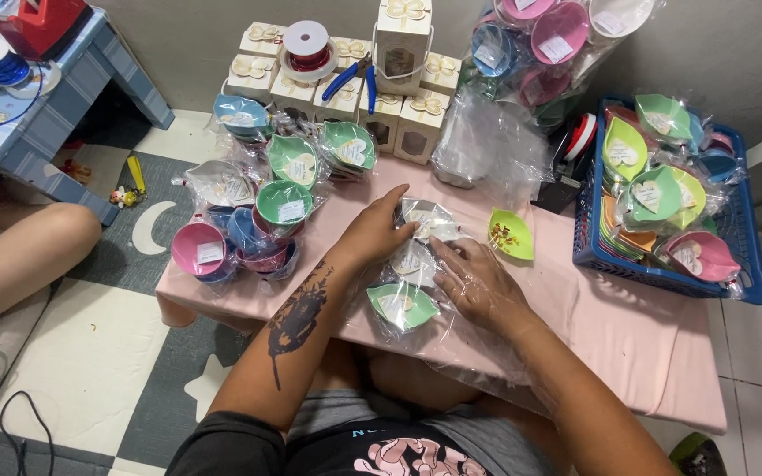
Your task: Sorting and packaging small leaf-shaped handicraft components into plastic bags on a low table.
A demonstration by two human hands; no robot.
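Observation:
My left hand (374,231) rests on a clear plastic-wrapped white dish (429,219) in the middle of the low pink table (628,326), fingers closed on the wrap. Beside it, my right hand (478,284) lies under a sheet of clear cellophane (487,348) and presses a second wrapped dish (414,260). A wrapped green leaf-shaped dish (401,305) lies just in front of both hands. A bare yellow-green leaf dish (511,234) sits to the right.
Wrapped pink, blue and green bowls (253,220) pile up at the left. At the right stands a blue basket (663,273) of wrapped leaf dishes. White gift boxes (421,123), a ribbon spool (306,46) and blue pliers (350,79) sit at the back. Another person's leg (19,251) is at left.

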